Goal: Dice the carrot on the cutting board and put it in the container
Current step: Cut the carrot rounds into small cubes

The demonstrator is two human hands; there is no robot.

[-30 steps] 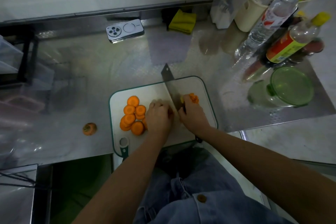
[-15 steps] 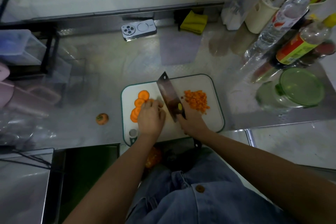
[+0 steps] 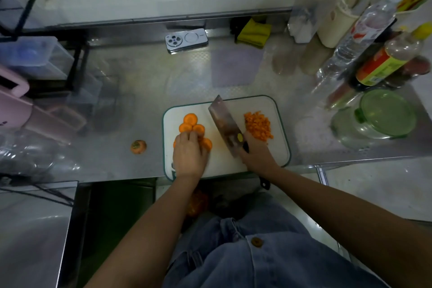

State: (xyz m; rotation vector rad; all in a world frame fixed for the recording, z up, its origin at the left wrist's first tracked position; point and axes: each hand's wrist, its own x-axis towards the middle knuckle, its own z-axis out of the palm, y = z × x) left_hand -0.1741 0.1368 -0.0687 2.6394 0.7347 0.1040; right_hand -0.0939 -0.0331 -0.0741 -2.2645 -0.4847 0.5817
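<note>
Your right grip (image 3: 256, 152) clenched the cleaver (image 3: 225, 124); your left grip (image 3: 189, 154) pressed flat on carrot slices (image 3: 190, 119) just beside it, so a slipping blade could've nicked fingers.

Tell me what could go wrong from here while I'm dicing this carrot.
1. The left hand rests its fingers on the carrot slices, close beside the cleaver that the right hand grips; a slip could nick them.
2. The diced carrot lies near the cutting board's right edge, so pieces may scatter onto the counter.
3. The green-lidded container looks closed and would need opening first.
</note>
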